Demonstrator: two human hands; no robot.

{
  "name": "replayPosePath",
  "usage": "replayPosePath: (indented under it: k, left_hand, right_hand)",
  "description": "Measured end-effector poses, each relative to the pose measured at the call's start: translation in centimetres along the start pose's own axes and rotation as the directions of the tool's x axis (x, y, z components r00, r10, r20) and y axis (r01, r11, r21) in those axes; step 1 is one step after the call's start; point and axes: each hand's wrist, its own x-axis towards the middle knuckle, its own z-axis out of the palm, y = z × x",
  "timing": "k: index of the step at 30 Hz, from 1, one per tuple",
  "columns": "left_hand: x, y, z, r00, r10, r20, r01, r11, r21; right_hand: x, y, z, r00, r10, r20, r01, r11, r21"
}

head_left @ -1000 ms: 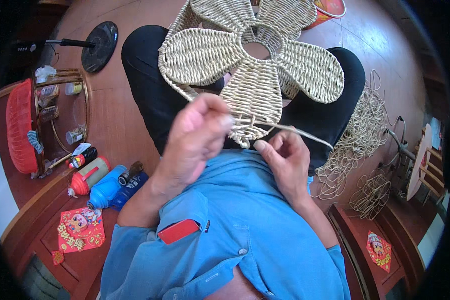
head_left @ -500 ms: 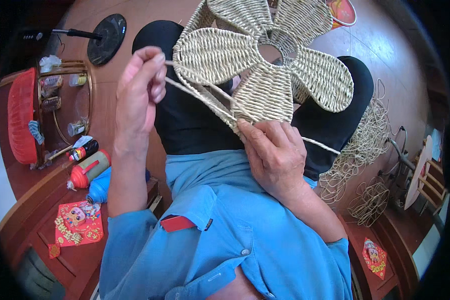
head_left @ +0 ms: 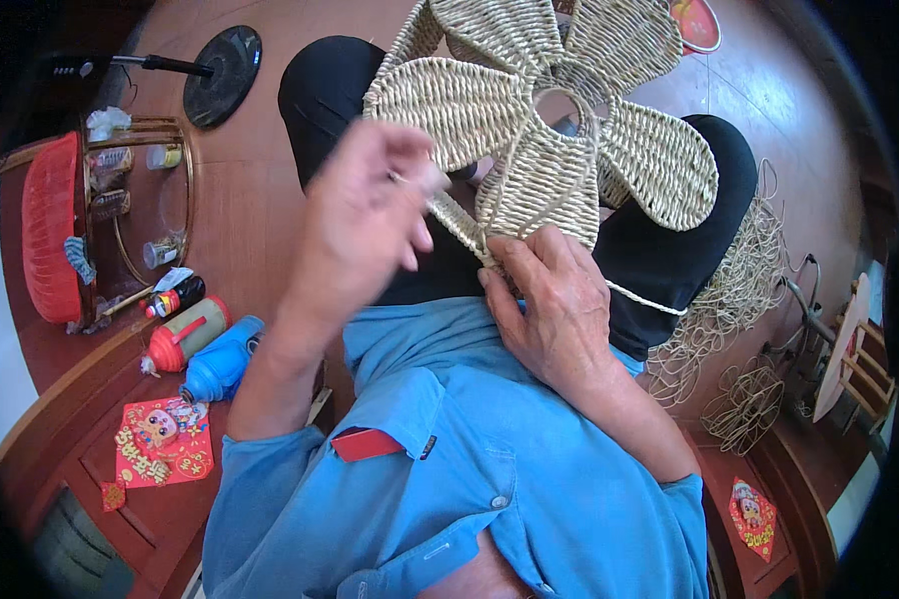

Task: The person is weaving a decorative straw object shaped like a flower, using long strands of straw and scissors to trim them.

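A woven straw-coloured piece (head_left: 449,105) with flower-like petals and a round hole in its middle rests across my lap. My right hand (head_left: 557,299) is closed at the near tip of its frame, thumb and fingers pressed on the woven edge. From under that hand a length of pale cord (head_left: 649,299) sticks out to the right. A loose strand (head_left: 559,207) lies in a loop over the nearest petal. My left hand (head_left: 370,215) is in the air just left of that petal, smeared by motion; whether cord is between its fingers does not show.
A heap of loose cord (head_left: 724,270) and a smaller coil (head_left: 745,407) lie on the floor at right. To the left stand a round fan base (head_left: 222,77), a rack with jars (head_left: 160,255), a red-topped flask (head_left: 185,334) and a blue flask (head_left: 222,359).
My left hand has moved right and nearer the woven piece. The strands it held stretched out to the left now lie over the nearest petal. My right hand keeps its grip.
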Motion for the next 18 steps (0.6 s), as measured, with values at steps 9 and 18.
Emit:
replayPosePath:
  k: [9, 18]
  left_hand:
    - [-1.7, -3.3, 2.3, 0.99, -0.015, 0.143, -0.009, 0.986, 0.165]
    - [0.1, -2.7, 2.2, 0.936, -0.164, 0.31, 0.15, 0.986, 0.069]
  right_hand:
    - [0.1, -0.2, -0.1, 0.998, 0.065, 0.002, -0.065, 0.994, 0.083]
    - [0.1, 0.1, 0.1, 0.995, 0.097, 0.019, -0.099, 0.991, 0.094]
